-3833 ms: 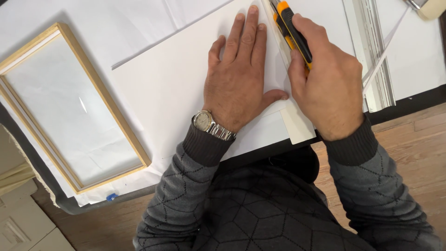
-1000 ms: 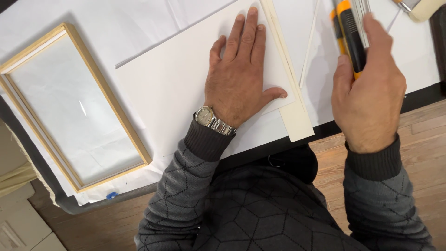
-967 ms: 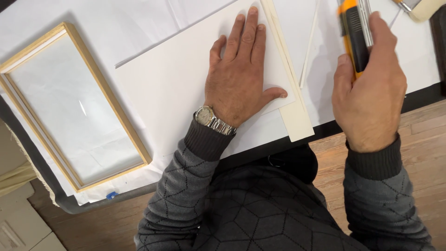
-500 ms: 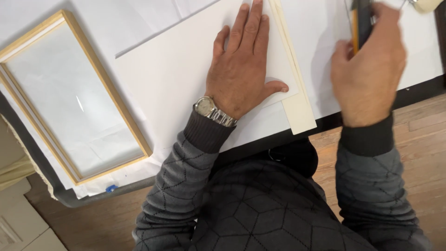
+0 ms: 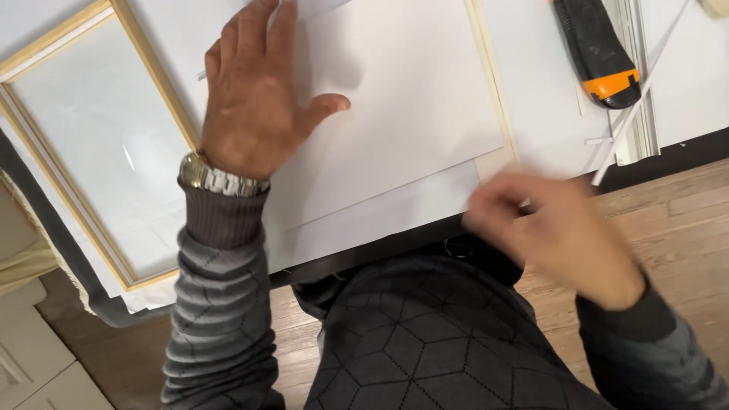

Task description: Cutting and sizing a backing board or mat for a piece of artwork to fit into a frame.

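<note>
— Table (image 5: 706, 144) first: white, black along the near edge, wooden floor below. Changed since a second ago?

— Knife (image 5: 600, 53) no longer in the right hand (image 5: 562, 235); now lying alone at the top right, black and orange, just beside a metal ruler (image 5: 638, 91). Cutting paused, by the look of it.

— White board (image 5: 395, 114)?

— Flat mid-table, pale cut strip (image 5: 493, 99) along its right edge. Left hand (image 5: 254, 106) shifted leftward, resting at the board's left edge, fingers spread, gripping nothing. Wooden frame (image 5: 163, 91) just left of it.

— Right hand?

— Blurred, down at the near edge by the strip's end; fingers loosely curled, holding nothing visible.
</note>
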